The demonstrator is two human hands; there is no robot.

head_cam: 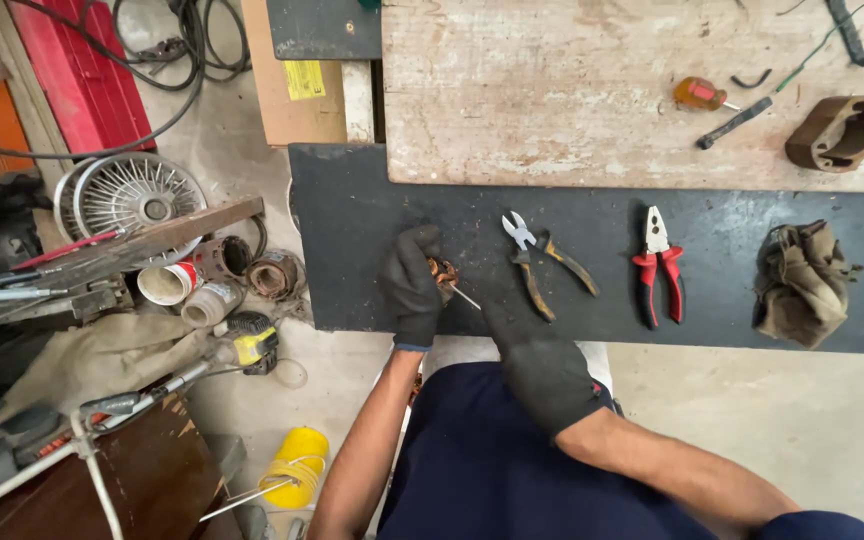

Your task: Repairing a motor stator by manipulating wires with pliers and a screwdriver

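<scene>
Left hand [412, 285] in a black knit glove, curled shut round a small rust-brown wound coil piece [442, 272], thumb side up, pinning it against the near part of the dark rubber-like mat [372, 200]: held low and braced, apparently so the piece cannot turn. Right hand [542, 365], also black-gloved, closed on the handle of a thin metal pick or screwdriver [464, 296], shaft angled up-left with its tip meeting the coil piece; handle itself hidden inside the glove, so kind of tool not certain.

Just right of the hands, on the same mat, yellow-and-black handled cutting pliers [542, 265] lying jaws away from the body, handles splayed. Further right, red-handled combination pliers [658, 265] laid likewise, handles toward the body, probably for a quick grab. Near the mat's right end, a crumpled olive-brown cloth [802, 280].

Beyond the mat, on the worn pale wooden bench top [552, 90], well apart from the hands: an orange-handled screwdriver [702, 95] and a brown oval metal housing [840, 132].

Left of the bench, on the floor: a round wire fan guard [132, 195], a yellow spool of wire [297, 465].
</scene>
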